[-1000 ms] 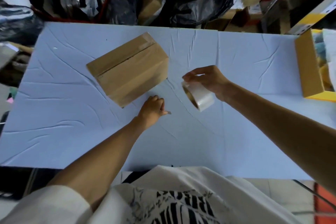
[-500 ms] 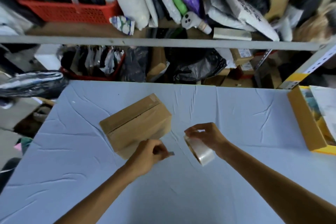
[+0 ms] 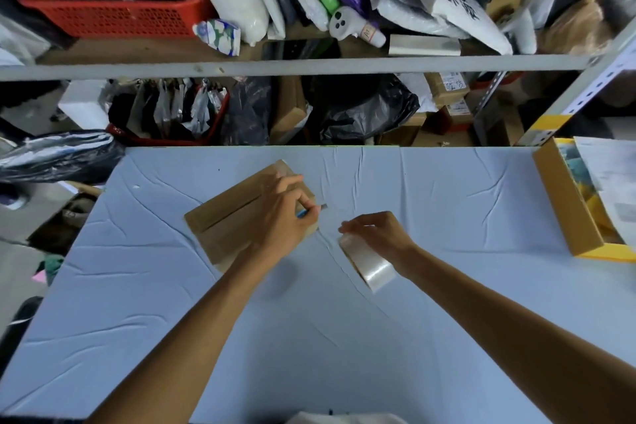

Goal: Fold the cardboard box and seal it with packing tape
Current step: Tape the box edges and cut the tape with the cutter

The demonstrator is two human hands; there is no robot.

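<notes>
A closed brown cardboard box lies at an angle on the pale blue table, a strip of tape along its top seam. My left hand hovers over the box's right end, closed on a small cutter with a blue body and a dark tip pointing right. Just right of the box, my right hand grips a roll of clear packing tape, held on edge a little above the table. The box's right end is hidden behind my left hand.
An open yellow-edged cardboard box with papers sits at the table's right edge. Behind the table a metal shelf holds a red basket, bags and parcels. Black bags and clutter lie left of the table.
My left hand has moved up from the table in front of the box to above its right end. The head has tilted up, showing more shelving. The tape roll stays in my right hand.
</notes>
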